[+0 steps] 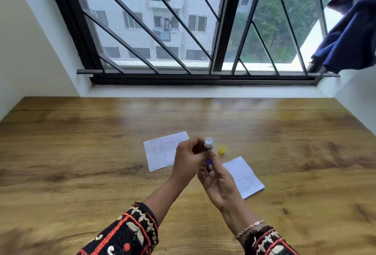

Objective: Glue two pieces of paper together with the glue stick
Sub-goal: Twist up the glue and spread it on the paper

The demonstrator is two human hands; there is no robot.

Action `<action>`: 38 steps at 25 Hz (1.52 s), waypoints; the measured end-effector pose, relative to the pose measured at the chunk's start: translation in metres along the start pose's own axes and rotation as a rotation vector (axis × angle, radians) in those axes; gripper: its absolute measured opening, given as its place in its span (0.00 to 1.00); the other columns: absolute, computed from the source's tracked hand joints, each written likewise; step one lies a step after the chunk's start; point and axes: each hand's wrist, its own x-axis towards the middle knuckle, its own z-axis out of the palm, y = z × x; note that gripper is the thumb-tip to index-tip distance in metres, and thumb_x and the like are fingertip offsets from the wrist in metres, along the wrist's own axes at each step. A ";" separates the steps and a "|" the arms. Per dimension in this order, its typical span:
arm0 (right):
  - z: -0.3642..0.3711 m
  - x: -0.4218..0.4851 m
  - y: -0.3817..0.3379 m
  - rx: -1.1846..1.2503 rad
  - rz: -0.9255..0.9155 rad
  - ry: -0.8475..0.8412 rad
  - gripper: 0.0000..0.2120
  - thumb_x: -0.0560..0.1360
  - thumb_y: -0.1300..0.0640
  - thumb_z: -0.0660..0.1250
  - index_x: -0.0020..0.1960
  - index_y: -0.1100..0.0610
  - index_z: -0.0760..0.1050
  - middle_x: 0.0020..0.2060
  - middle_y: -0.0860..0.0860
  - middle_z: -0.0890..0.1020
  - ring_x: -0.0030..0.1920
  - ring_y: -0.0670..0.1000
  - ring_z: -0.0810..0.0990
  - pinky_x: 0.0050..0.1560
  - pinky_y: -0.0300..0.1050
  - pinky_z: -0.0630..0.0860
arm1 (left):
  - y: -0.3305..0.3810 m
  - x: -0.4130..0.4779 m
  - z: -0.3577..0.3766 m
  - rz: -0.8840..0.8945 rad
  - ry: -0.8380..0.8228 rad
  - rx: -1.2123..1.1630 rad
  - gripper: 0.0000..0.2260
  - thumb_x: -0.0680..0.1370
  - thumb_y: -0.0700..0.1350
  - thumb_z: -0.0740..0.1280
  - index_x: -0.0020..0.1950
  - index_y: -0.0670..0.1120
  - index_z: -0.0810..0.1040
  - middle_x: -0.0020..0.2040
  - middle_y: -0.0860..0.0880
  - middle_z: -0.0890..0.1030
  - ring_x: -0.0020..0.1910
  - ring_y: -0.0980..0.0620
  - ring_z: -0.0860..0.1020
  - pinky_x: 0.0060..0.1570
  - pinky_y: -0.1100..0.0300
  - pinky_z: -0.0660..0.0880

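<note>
Both my hands hold a blue glue stick (208, 146) upright above the wooden table (81, 153), its white glue tip bare at the top. My left hand (188, 158) grips the upper part of the tube. The fingers of my right hand (216, 177) pinch its lower end. The yellow cap (222, 149) lies on the table just right of the stick. One printed paper (160, 150) lies flat behind my left hand, partly hidden by it. A second paper (244, 177) lies to the right of my right hand.
The table runs up to a white sill and a barred window (183, 31) at the back. White walls close in on the left and right sides. A blue cloth (350, 35) hangs at the upper right.
</note>
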 end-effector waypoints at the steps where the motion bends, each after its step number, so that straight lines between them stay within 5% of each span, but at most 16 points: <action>1: 0.000 0.000 0.002 0.034 -0.004 -0.009 0.12 0.77 0.56 0.57 0.45 0.61 0.77 0.28 0.51 0.77 0.26 0.45 0.76 0.28 0.35 0.76 | 0.000 0.000 -0.001 -0.001 0.005 0.004 0.06 0.68 0.29 0.71 0.42 0.37 0.79 0.34 0.47 0.79 0.34 0.57 0.78 0.36 0.67 0.76; 8: 0.007 0.002 0.006 -0.111 0.081 0.028 0.20 0.78 0.46 0.54 0.36 0.58 0.70 0.21 0.48 0.68 0.20 0.44 0.65 0.19 0.33 0.63 | -0.002 -0.002 -0.006 -0.026 -0.020 0.010 0.08 0.66 0.32 0.73 0.39 0.44 0.81 0.30 0.54 0.81 0.35 0.51 0.78 0.36 0.61 0.77; 15: 0.009 0.001 0.004 -0.050 0.013 -0.005 0.13 0.77 0.53 0.58 0.47 0.62 0.76 0.27 0.51 0.78 0.27 0.45 0.76 0.28 0.35 0.76 | 0.000 0.002 -0.011 -0.017 0.002 0.011 0.06 0.68 0.29 0.71 0.43 0.34 0.79 0.36 0.43 0.79 0.37 0.51 0.77 0.40 0.61 0.76; 26: 0.012 -0.002 -0.004 -0.135 0.128 -0.006 0.17 0.78 0.48 0.54 0.39 0.59 0.71 0.19 0.49 0.65 0.18 0.44 0.62 0.17 0.33 0.58 | 0.006 0.004 -0.013 -0.031 -0.103 -0.032 0.10 0.69 0.27 0.69 0.45 0.39 0.80 0.37 0.46 0.80 0.36 0.61 0.79 0.38 0.69 0.76; 34: 0.017 -0.001 -0.009 -0.226 0.239 -0.041 0.23 0.77 0.44 0.53 0.32 0.59 0.70 0.18 0.48 0.63 0.17 0.44 0.59 0.16 0.32 0.55 | 0.010 0.006 -0.019 -0.025 -0.142 -0.023 0.12 0.69 0.28 0.69 0.44 0.43 0.81 0.35 0.48 0.81 0.35 0.57 0.78 0.35 0.67 0.74; 38: 0.019 0.001 -0.012 -0.216 0.209 -0.038 0.19 0.78 0.46 0.54 0.39 0.58 0.73 0.22 0.50 0.70 0.20 0.45 0.66 0.18 0.34 0.64 | 0.009 0.009 -0.020 -0.036 -0.131 -0.059 0.13 0.69 0.27 0.68 0.44 0.44 0.81 0.32 0.55 0.83 0.35 0.61 0.80 0.37 0.69 0.76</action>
